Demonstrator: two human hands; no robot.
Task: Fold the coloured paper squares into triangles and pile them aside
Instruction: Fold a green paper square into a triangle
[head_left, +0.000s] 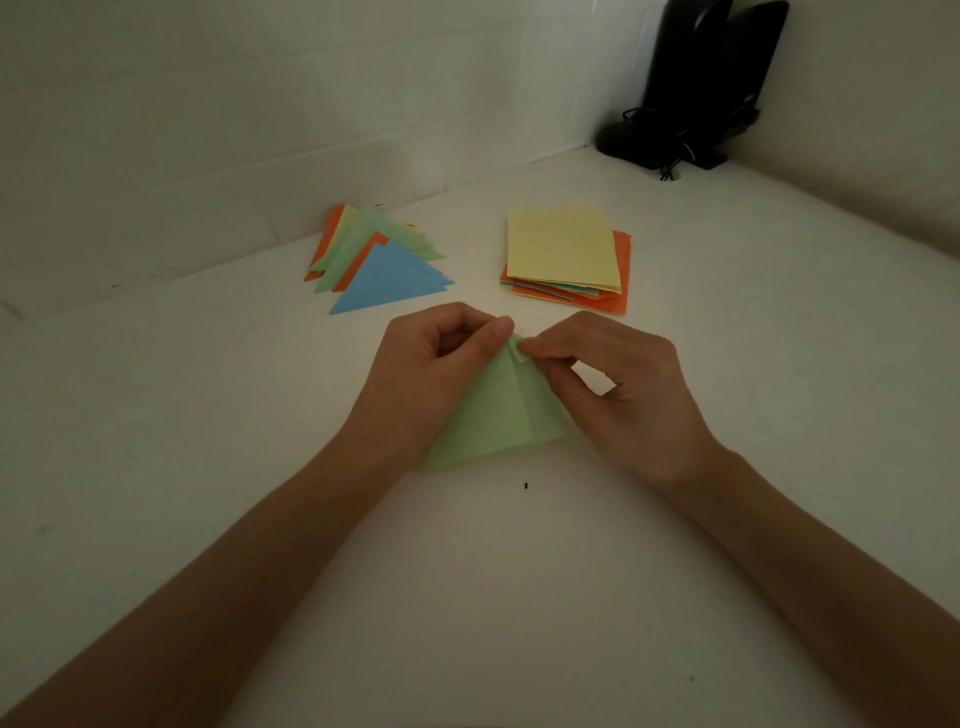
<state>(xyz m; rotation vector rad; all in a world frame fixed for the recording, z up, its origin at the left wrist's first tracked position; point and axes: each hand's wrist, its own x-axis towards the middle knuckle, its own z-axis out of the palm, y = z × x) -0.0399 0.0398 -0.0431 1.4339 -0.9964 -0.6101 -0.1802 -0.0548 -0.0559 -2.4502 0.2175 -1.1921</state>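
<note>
A green paper square (498, 415) lies on the white table (519, 597) at the middle of the view, doubled over on itself, with its folded edge toward 6 o'clock and its loose corners meeting at 12 o'clock. The left hand (431, 364) pinches those corners between thumb and forefinger. The right hand (623, 384) pinches the same tip from the 3 o'clock side. In the dim light the two corners seem slightly out of line.

The step in hand looks like matching corner to corner before creasing. Next, the tip must be held true while a finger runs down to the fold and presses it flat. Then the triangle goes to the pile of folded triangles (363, 244) at 11 o'clock, topped by a blue triangle (389, 280). The stack of unfolded squares (563, 249), yellow on top, waits at 1 o'clock.
</note>
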